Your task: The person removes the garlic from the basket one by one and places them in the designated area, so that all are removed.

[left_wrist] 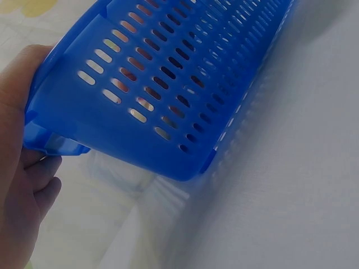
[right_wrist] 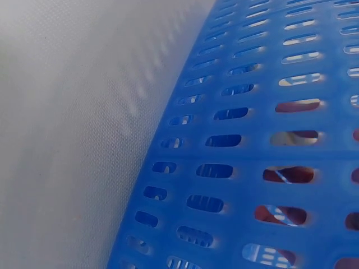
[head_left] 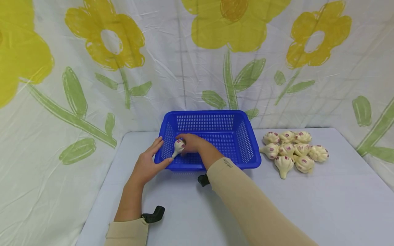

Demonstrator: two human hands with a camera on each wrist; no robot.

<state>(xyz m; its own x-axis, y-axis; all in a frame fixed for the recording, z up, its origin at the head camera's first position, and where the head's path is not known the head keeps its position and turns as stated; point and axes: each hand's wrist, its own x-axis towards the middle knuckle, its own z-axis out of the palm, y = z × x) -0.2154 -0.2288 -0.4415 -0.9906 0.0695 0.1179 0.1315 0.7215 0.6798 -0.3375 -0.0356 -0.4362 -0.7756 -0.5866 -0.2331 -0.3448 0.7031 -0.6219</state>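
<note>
A blue plastic basket [head_left: 212, 169] with slotted walls stands on the table. My left hand [head_left: 147, 167] grips its front left corner, the thumb on the rim and the fingers at the left side; the left wrist view shows some fingertips [left_wrist: 47, 196] under the rim. My right hand [head_left: 192, 142] reaches over the front wall into the basket. It holds a white garlic bulb [head_left: 179, 146] with purple streaks, neck toward the left thumb. Part of the right fingers is hidden behind the bulb. Through the slots, the right wrist view gives only glimpses of that hand.
Several more garlic bulbs [head_left: 286, 150] lie in a cluster on the white table [head_left: 307, 201], right of the basket. Behind the table hangs a white curtain [head_left: 166, 85] with yellow flowers. A black wrist device [head_left: 154, 215] sits at the left cuff.
</note>
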